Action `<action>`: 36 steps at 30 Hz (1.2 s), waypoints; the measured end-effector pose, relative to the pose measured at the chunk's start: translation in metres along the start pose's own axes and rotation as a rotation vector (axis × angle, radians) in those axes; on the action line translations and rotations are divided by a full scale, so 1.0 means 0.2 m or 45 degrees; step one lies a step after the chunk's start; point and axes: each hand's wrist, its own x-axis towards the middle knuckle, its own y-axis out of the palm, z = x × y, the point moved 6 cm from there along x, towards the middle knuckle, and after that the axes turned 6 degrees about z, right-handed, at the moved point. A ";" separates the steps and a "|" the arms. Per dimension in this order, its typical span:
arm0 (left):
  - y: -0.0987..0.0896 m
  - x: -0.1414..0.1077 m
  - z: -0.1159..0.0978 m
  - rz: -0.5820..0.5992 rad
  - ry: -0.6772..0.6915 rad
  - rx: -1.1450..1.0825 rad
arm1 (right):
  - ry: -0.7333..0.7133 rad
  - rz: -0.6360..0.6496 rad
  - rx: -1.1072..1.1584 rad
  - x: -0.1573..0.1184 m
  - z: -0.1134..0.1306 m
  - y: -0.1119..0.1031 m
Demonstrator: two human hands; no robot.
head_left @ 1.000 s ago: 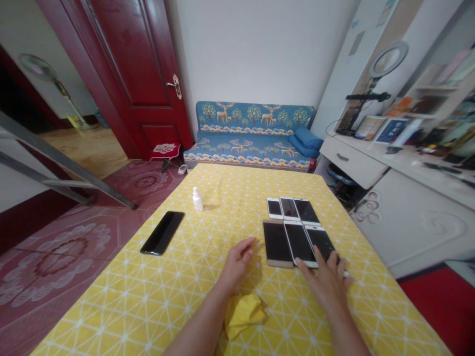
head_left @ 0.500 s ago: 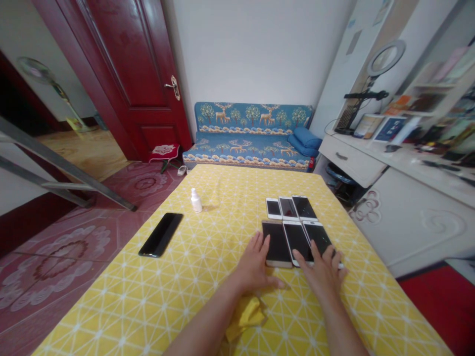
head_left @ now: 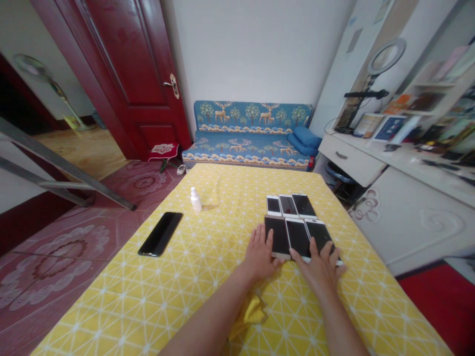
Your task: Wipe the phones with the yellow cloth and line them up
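Two rows of smartphones lie face up on the right side of the table. In the front row, my left hand (head_left: 260,254) has its fingers spread along the left edge of a gold-framed phone (head_left: 276,235), the thumb by its lower edge. My right hand (head_left: 319,264) rests with fingers apart on the lower part of the right white phone (head_left: 318,231), its thumb at the bottom of the middle white phone (head_left: 298,233). Behind them sit a small white phone (head_left: 273,204), another white phone (head_left: 288,205) and a larger one (head_left: 304,205). A crumpled yellow cloth (head_left: 254,312) lies partly behind my left forearm.
A yellow patterned cloth covers the table (head_left: 208,306). A black phone (head_left: 161,234) lies at the left, with a white spray bottle (head_left: 196,200) standing beyond it. A blue sofa (head_left: 245,141) is past the far edge; a white cabinet (head_left: 411,217) stands to the right.
My left hand has shifted forward and right, and the gold-framed phone has slid slightly forward, nearer the back row. The front white phones have also moved a little forward.
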 end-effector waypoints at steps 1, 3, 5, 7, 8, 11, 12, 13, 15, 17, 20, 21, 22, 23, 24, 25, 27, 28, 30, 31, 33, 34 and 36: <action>0.00 0.01 0.00 -0.002 -0.004 0.009 | 0.006 0.002 -0.002 0.01 0.00 0.00; 0.01 0.02 0.00 0.000 -0.013 0.027 | 0.010 0.008 -0.002 0.02 0.00 0.00; 0.02 0.04 0.00 0.002 -0.023 0.042 | 0.006 0.011 0.008 0.04 0.00 0.00; 0.02 0.06 0.01 -0.004 -0.037 0.055 | -0.005 -0.001 0.027 0.05 0.00 0.01; 0.02 0.06 0.01 -0.008 -0.044 0.059 | -0.010 -0.015 0.039 0.06 0.00 0.01; 0.02 0.08 0.02 -0.021 -0.051 0.033 | -0.062 -0.139 0.111 0.05 0.01 -0.02; 0.01 0.08 0.02 -0.022 -0.044 0.008 | -0.116 -0.213 0.164 0.04 0.02 -0.03; 0.00 0.08 0.02 -0.023 -0.031 -0.025 | -0.195 -0.294 0.240 0.02 0.04 -0.06; -0.02 0.06 0.04 -0.030 -0.001 -0.115 | -0.412 -0.396 0.460 -0.03 0.10 -0.09; -0.05 0.02 0.06 -0.033 0.030 -0.253 | -0.663 -0.350 0.697 -0.09 0.18 -0.09; -0.14 -0.08 0.15 -0.030 0.063 -0.493 | -1.017 -0.138 0.842 -0.23 0.32 -0.07; -0.19 -0.12 0.19 -0.056 0.050 -0.515 | -1.120 -0.071 0.838 -0.29 0.37 -0.07; -0.25 -0.17 0.25 -0.078 0.028 -0.468 | -1.214 -0.007 0.830 -0.35 0.42 -0.07; -0.33 -0.23 0.31 -0.147 -0.009 -0.379 | -1.301 0.057 0.834 -0.41 0.46 -0.07; -0.42 -0.29 0.38 -0.224 -0.066 -0.261 | -1.378 0.120 0.849 -0.46 0.50 -0.08; -0.53 -0.37 0.47 -0.349 -0.178 -0.114 | -1.442 0.176 0.867 -0.51 0.54 -0.10; -0.75 -0.54 0.64 -0.623 -0.478 0.271 | -1.517 0.272 0.866 -0.59 0.60 -0.12; -0.84 -0.63 0.71 -0.701 -0.635 0.445 | -1.531 0.312 0.840 -0.62 0.62 -0.13; -0.96 -0.78 0.85 -0.712 -0.953 0.635 | -1.531 0.382 0.760 -0.65 0.65 -0.12; -0.99 -0.83 0.91 -0.629 -1.068 0.644 | -1.528 0.411 0.722 -0.66 0.66 -0.11; -1.01 -0.89 0.98 -0.476 -1.169 0.669 | -1.522 0.453 0.674 -0.66 0.66 -0.09; -1.01 -0.90 0.99 -0.431 -1.190 0.688 | -1.517 0.468 0.661 -0.66 0.66 -0.08; -1.02 -0.90 0.99 -0.402 -1.227 0.732 | -1.508 0.492 0.644 -0.66 0.66 -0.06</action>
